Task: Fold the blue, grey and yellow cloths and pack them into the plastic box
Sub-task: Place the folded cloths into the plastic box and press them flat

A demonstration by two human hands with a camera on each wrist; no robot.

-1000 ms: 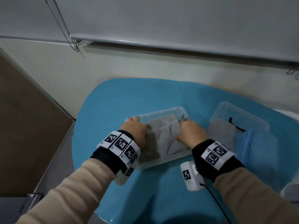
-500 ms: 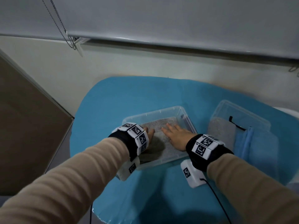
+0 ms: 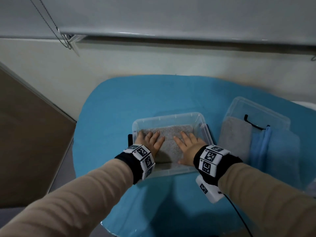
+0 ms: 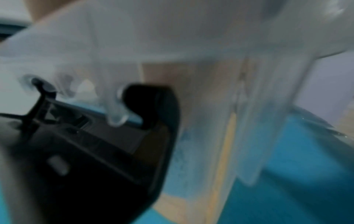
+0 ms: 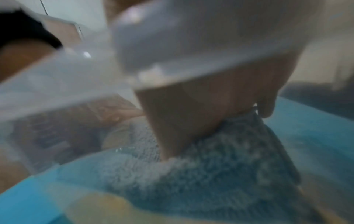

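Here both hands lie flat inside the box (image 3: 201, 122), fingers straight and slightly spread, pressing on the grey cloth (image 3: 171, 134) packed in it. The left hand (image 3: 151, 141) rests on the cloth's left part, its outer edge against the box's left wall; the right hand (image 3: 189, 146) rests on the right part, its thumb near the box's near wall. A strip of grey cloth shows between the two hands and beyond the fingertips, up to the far wall.

The right wrist view, blurred, shows the fingers (image 5: 191, 121) pushed down into fluffy cloth (image 5: 220, 159) behind the clear wall (image 5: 57, 84), with a patch of yellow (image 5: 107, 210) low down near the box floor; whether that is the yellow cloth I cannot say for certain. The left wrist view, also blurred, shows the clear wall (image 4: 172, 37) and a black latch (image 4: 149, 106) at the box's side, with a pale yellow band (image 4: 224, 151) seen through the plastic.

To the right of the right hand, apart from the box, lies a clear lid (image 3: 256, 113) with another grey cloth (image 3: 236, 139) and a blue cloth (image 3: 273, 151) folded on it. All stands on a bench with a blue cover (image 3: 136, 100).
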